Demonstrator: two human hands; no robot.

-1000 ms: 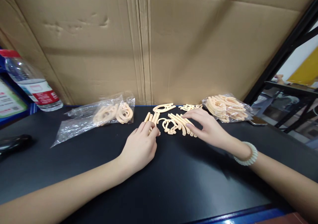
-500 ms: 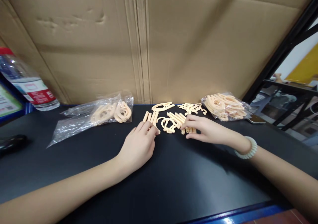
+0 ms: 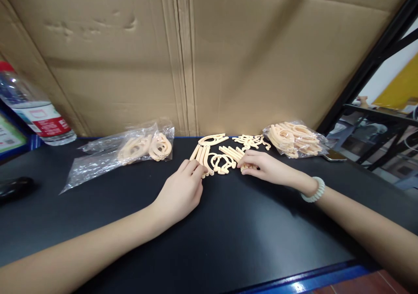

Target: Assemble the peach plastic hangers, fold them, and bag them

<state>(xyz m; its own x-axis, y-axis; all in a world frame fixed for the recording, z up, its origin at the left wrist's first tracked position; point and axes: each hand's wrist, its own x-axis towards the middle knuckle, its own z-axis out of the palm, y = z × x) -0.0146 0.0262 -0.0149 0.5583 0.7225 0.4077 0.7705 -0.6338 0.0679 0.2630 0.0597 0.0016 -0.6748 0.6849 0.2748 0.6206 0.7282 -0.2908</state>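
- Landmark for all positions: the curled pieces point(image 3: 220, 162), a small peach-coloured tangle lying on the black desk point(image 3: 244, 233).
- Left strips point(image 3: 200, 154): a short fan of straight peach strips, touching the curled pieces on their left.
- Right strips point(image 3: 232, 153): a second row of strips, against the curled pieces on their right.
- My left hand point(image 3: 181, 192): near-left of the curled pieces, fingers bent, tips resting on the near ends of the left strips. Thumb is hidden, so I cannot tell whether it is a real grip.
- My right hand point(image 3: 265, 168): just right of the curled pieces, fingers and thumb drawn together at the near ends of the right strips. I cannot tell if they are pinched or only touched.
- More loose pieces point(image 3: 251, 141) lie behind the curled pieces.
- Left bag point(image 3: 130, 151) sits well left of the curled pieces, right bag point(image 3: 295, 139) to the right and slightly behind.
- The cardboard wall point(image 3: 228, 59) stands close behind the curled pieces, so there is little room on that side.
- Bare desk runs from the curled pieces toward me, as far as the blue edge point(image 3: 310, 281).
- Bottle point(image 3: 35, 113) stands far left of the curled pieces.
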